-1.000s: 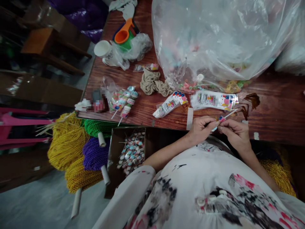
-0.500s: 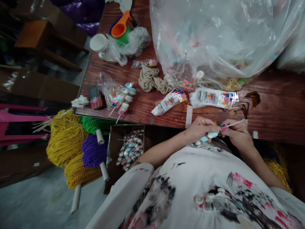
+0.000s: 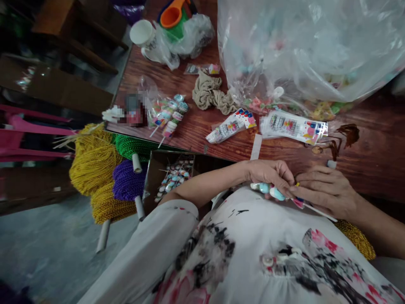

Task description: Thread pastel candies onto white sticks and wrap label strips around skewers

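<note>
My left hand [image 3: 270, 174] is closed around a wrapped candy skewer [image 3: 277, 194] of pale blue and white pieces, held low against the shirt. Its white stick [image 3: 321, 212] points out to the right, below my right hand [image 3: 332, 190]. The right fingers lie long and close together, their tips meeting the left fingertips at the gathered neck of the wrapper. A small end of a yellow twist tie [image 3: 297, 184] shows between the fingertips. The right thumb is mostly hidden.
Printed wrappers [image 3: 292, 126] and a folded stack [image 3: 230, 126] lie ahead on the wooden table, beside brown ties [image 3: 349, 135]. Finished candy skewers [image 3: 173, 116] are at the left. A large clear bag [image 3: 303, 50] stands behind. A box [image 3: 152, 162] of skewers sits below the table edge.
My right hand has turned, its fingers now stretched over the wrapper neck, and the stick has swung from pointing up right to down right. The view has shifted slightly.
</note>
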`<action>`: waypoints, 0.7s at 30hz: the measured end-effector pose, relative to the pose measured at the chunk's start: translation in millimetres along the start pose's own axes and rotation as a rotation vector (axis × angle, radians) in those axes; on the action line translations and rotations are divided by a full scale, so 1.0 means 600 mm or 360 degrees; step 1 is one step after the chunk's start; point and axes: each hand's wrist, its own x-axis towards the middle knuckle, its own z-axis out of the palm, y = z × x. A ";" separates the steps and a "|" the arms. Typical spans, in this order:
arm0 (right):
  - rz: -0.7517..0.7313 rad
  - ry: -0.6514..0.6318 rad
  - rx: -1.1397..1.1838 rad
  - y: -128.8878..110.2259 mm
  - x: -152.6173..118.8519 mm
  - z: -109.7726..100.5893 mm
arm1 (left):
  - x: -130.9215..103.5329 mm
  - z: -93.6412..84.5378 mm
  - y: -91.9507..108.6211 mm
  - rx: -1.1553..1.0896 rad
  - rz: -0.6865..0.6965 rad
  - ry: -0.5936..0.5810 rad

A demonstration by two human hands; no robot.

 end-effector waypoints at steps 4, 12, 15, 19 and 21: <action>-0.0030 -0.0140 0.0012 -0.003 0.009 0.002 | 0.000 -0.007 0.005 0.0253 -0.0085 -0.0110; -0.0113 -0.0223 -0.0355 0.008 0.005 0.018 | -0.008 -0.001 0.042 0.1200 0.0056 0.0079; -0.0257 -0.0232 -0.0460 0.007 0.010 0.010 | -0.033 -0.006 0.075 0.1906 0.0075 0.0250; -0.0237 -0.0203 -0.0628 0.003 0.017 0.012 | -0.079 0.007 0.114 0.2525 -0.0009 0.0490; -0.0104 -0.0190 -0.0698 0.014 0.018 0.018 | -0.090 0.033 0.118 0.2953 0.0249 0.0882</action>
